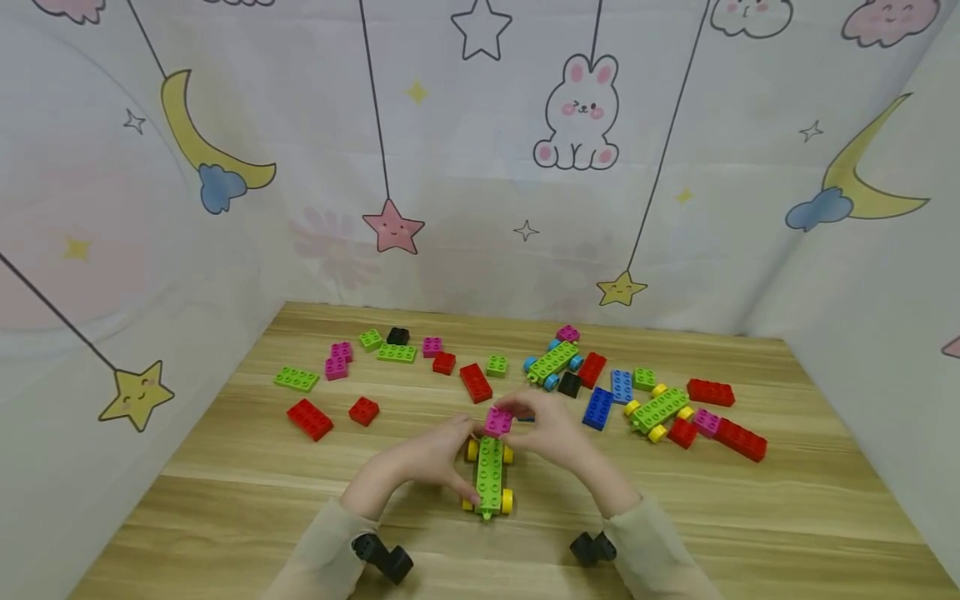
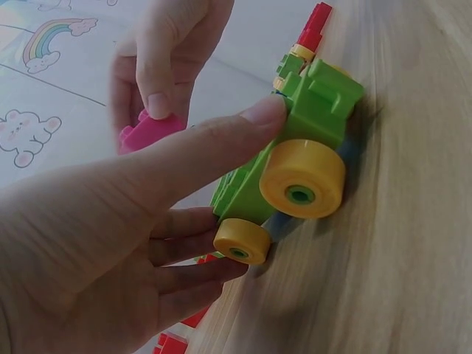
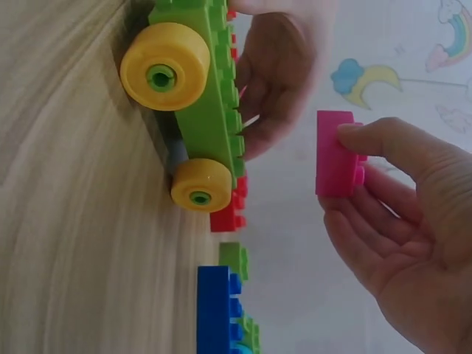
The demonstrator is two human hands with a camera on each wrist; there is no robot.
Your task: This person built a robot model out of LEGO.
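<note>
A green toy car base point(image 1: 489, 479) with yellow wheels point(image 2: 302, 179) stands on the table before me, its studs facing up. My left hand point(image 1: 429, 457) grips it from the left side, the thumb on the near end and the fingers along the far part. Between thumb and fingers my right hand point(image 1: 553, 432) pinches a pink building brick point(image 1: 498, 422). In the right wrist view this brick point(image 3: 336, 153) is held apart from the car base, above its studs. The head view shows it over the far end of the base.
Loose red, pink, green, black and blue bricks lie around the wooden table point(image 1: 247, 500). Back right stands a green car base with blue wheels point(image 1: 553, 362); farther right is another with yellow wheels point(image 1: 662, 410). A patterned cloth point(image 1: 480, 150) hangs behind the table.
</note>
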